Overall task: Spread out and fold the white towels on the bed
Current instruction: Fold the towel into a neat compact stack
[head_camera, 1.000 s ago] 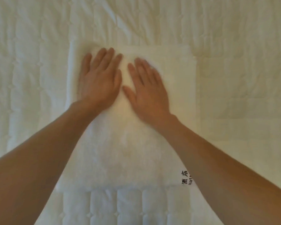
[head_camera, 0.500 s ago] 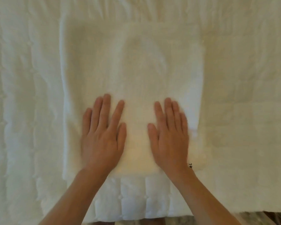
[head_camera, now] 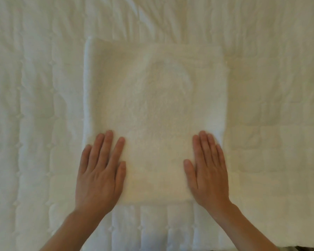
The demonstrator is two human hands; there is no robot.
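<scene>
Slid apart, left hand (head_camera: 100, 171) and right hand (head_camera: 208, 171) — towel (head_camera: 156, 105) runs near-to-far.

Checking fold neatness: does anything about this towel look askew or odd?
Slightly. Along the left side of the towel, a lower layer peeks out past the top one, so edges misalign. The left hand and right hand press flat on its near corners.

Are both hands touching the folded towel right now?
Touching. Head view: left hand and right hand lie flat, palms down, on the white towel at its near corners, fingers straight.
</scene>
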